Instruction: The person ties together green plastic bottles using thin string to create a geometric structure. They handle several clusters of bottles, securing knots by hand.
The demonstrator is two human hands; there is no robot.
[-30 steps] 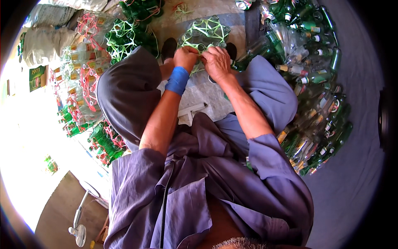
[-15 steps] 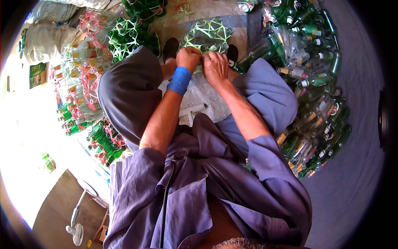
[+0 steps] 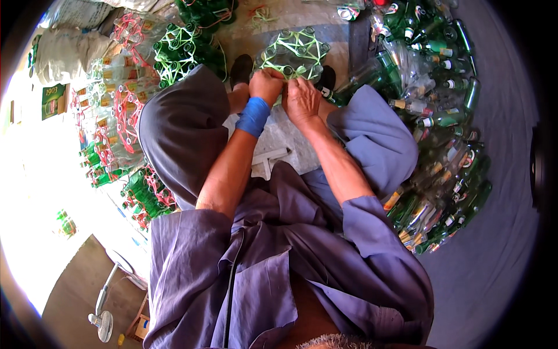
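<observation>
Between my feet stands a bundle of glass bottles [image 3: 285, 59], their necks laced together with light green plastic strap [image 3: 301, 70]. At its near side my left hand [image 3: 267, 86], with a blue wrap [image 3: 253, 117] round the wrist, is closed in a pinch on the strap. Close beside it, my right hand [image 3: 301, 100] also has its fingers pinched on the strap, knuckles up. The two sets of fingertips nearly meet. The exact spot where they grip is partly hidden by the fingers.
Loose green and clear bottles [image 3: 442, 116] lie piled on my right. To my left stand bundles tied with red strap [image 3: 127, 110] and a green-strapped bundle [image 3: 174, 55]. Sacks [image 3: 72, 55] sit at the far left. Strap scraps [image 3: 263, 16] lie beyond the bundle.
Both hands stay at the near side of the bundle, pinching the strap, with only a slight shift. The whole view has moved a little.
</observation>
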